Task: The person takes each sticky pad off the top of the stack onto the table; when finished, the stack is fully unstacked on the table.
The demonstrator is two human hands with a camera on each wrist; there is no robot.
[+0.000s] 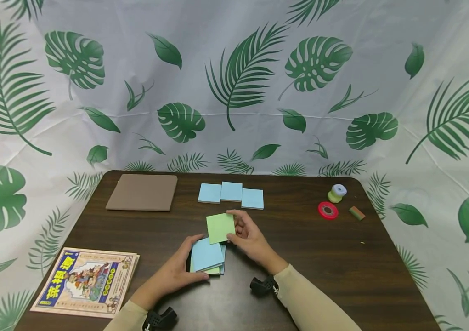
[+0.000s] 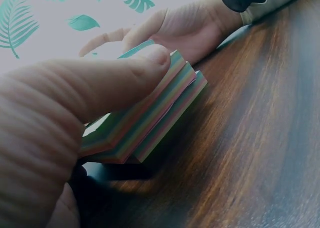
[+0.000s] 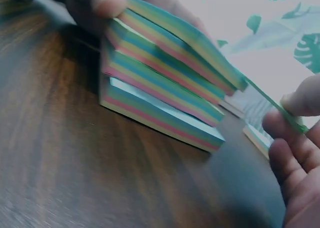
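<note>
My left hand (image 1: 175, 270) grips a stack of several sticky note pads (image 1: 206, 254) by its sides, low over the front middle of the table. A blue sheet tops the stack, and its edges show striped layers of pink, yellow, green and blue in both wrist views. The pads (image 3: 165, 67) sit slightly askew on each other. Between thumb and fingers, my right hand (image 1: 255, 239) pinches a thin green sticky note (image 1: 220, 227) just beyond the stack. One edge of the green note overlaps the stack's far corner in the head view; whether they are joined I cannot tell.
Three blue sticky note pads (image 1: 231, 192) lie in a row at the back. A brown flat board (image 1: 142, 193) is back left, a comic-style booklet (image 1: 89, 282) front left. Tape rolls (image 1: 336, 193), a red ring-shaped item (image 1: 327, 210) and a small striped block (image 1: 357, 213) stand back right.
</note>
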